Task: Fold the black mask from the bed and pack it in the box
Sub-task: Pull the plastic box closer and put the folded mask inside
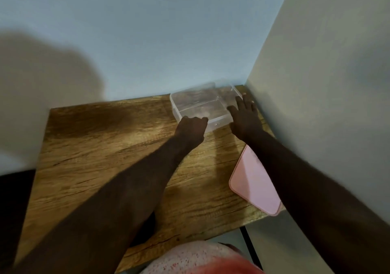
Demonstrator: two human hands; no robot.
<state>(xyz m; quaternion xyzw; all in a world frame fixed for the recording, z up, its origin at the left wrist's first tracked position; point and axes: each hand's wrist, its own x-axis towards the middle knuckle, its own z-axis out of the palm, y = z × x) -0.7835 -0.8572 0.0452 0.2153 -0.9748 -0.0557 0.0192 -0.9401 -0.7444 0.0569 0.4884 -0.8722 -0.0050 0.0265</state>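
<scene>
A wooden table (88, 147) fills the left, its far-left edge in shadow. Toward the back right corner sits a clear plastic box (201, 107), blurred, so its contents are hard to make out; no black mask can be told apart anywhere. The left hand (191, 129) is curled, knuckles touching the box's near wall, its grasp unclear. The right hand (245, 115) lies spread open against the box's right side. A pink lid (256, 182) lies partly under the right forearm.
</scene>
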